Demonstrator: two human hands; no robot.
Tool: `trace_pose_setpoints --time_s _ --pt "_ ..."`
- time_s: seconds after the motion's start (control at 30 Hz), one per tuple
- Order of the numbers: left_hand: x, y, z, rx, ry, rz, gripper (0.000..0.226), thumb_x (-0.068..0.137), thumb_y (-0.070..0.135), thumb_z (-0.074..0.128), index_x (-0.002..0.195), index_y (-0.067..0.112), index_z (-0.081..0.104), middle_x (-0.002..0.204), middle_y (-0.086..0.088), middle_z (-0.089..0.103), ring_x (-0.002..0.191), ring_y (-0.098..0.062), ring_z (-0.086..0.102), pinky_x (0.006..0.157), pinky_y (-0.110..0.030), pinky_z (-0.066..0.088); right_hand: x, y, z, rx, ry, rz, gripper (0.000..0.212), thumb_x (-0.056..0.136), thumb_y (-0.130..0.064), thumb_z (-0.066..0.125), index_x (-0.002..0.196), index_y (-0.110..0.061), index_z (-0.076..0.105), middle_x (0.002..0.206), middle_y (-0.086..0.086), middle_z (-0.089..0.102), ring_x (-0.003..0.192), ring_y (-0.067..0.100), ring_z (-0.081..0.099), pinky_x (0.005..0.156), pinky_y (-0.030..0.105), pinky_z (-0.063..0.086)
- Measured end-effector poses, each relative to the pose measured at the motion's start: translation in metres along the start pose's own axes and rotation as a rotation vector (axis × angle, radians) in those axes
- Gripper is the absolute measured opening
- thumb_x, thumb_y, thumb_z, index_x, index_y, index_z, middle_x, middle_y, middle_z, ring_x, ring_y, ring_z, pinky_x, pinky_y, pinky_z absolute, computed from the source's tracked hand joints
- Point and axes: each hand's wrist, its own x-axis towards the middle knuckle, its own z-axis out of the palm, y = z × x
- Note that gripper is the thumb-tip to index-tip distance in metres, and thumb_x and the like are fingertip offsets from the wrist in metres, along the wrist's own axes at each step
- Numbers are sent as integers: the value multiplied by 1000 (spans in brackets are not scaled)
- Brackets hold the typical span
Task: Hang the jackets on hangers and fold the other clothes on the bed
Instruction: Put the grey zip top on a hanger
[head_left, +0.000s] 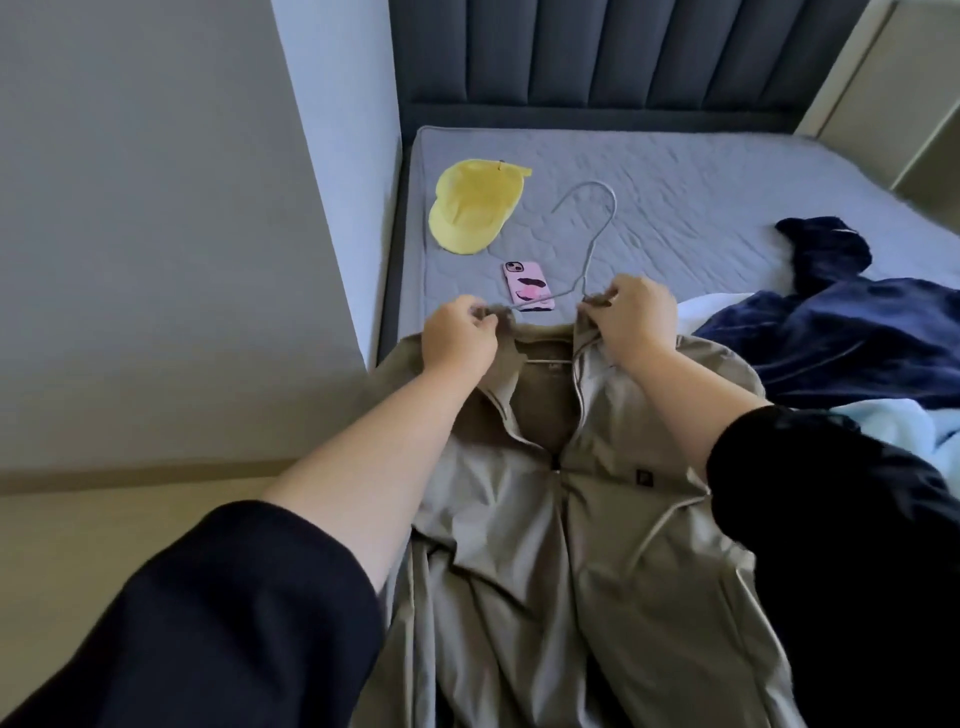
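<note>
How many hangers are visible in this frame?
1. The grey wire hanger lies on the bed, its hook pointing away from the person, its arms tucked into the khaki jacket collar. Others may be hidden under the navy garment.

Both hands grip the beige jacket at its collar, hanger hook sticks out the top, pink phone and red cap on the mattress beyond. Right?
The cap is yellow, not red, per the head view. Rest holds: left hand and right hand grip the beige jacket at its collar, the hanger hook sticks out the top, pink phone and cap lie on the mattress beyond.
</note>
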Motion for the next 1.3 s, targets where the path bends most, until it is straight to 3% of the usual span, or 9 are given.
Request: trace_pose_setpoints --time_s 0.1,0.2,0.43,0.63,0.8,0.87,0.97,1.13,1.3 --pt "-17 -30 32 -202 -195 -82 63 92 17 60 148 18 31 145 -6 45 133 -20 42 110 -26 30 -12 17 26 95 -147 55 43 84 -28 68 121 -8 60 111 14 65 106 32 57 82 34 40" --pt "-48 -71 64 -173 -153 -35 68 90 6 59 149 15 27 152 -5 32 140 -18 29 110 -19 18 -50 37 58 38 -280 1 20 87 -16 57 104 -10 67 102 12 67 97 33 61 73 30 41" --pt "-92 -114 105 -141 -176 -141 25 84 -4 52 102 8 66 103 -7 62 97 -22 60 80 -12 36 -108 55 88 27 -368 -94 22 83 -9 52 97 -12 68 100 8 67 95 29 59 76 30 43" --pt "-96 -120 105 -53 -282 -50 27 82 -7 53 98 5 71 104 -9 59 97 -20 58 76 -7 31 -123 64 94 -149 -596 -136 23 80 -39 63 97 -23 59 97 0 68 93 24 61 78 33 49" --pt "-98 -116 104 -33 -369 -55 19 78 2 61 91 10 72 101 -7 58 101 -23 57 80 -13 36 -111 64 91 -31 -454 -85 6 82 -17 68 86 -13 72 87 5 71 91 26 62 76 29 44" --pt "-98 -111 107 85 -427 -46 9 78 28 69 83 20 70 96 -1 54 103 -20 53 86 -23 40 -107 60 84 113 -411 -23 6 80 -11 70 75 -14 72 70 -1 68 79 21 64 73 28 48" --pt "-101 -98 117 275 -421 -77 38 74 63 61 66 26 56 95 4 50 103 -19 45 92 -33 38 -105 52 75 154 -438 -43 19 79 -7 69 67 -21 67 61 -10 62 70 14 63 67 25 49" --pt "-112 -91 129 363 -306 -21 34 88 39 53 92 10 71 111 -8 57 111 -30 46 94 -35 37 -102 48 71 65 -469 -98 14 79 -6 67 70 -16 63 65 -5 63 75 19 61 67 30 48" --pt "-114 -97 128 349 -329 15 31 93 25 46 93 3 68 114 -8 56 112 -29 45 96 -37 35 -96 43 81 -23 -396 -89 15 81 -10 65 71 -18 57 78 3 66 81 25 57 66 31 44"
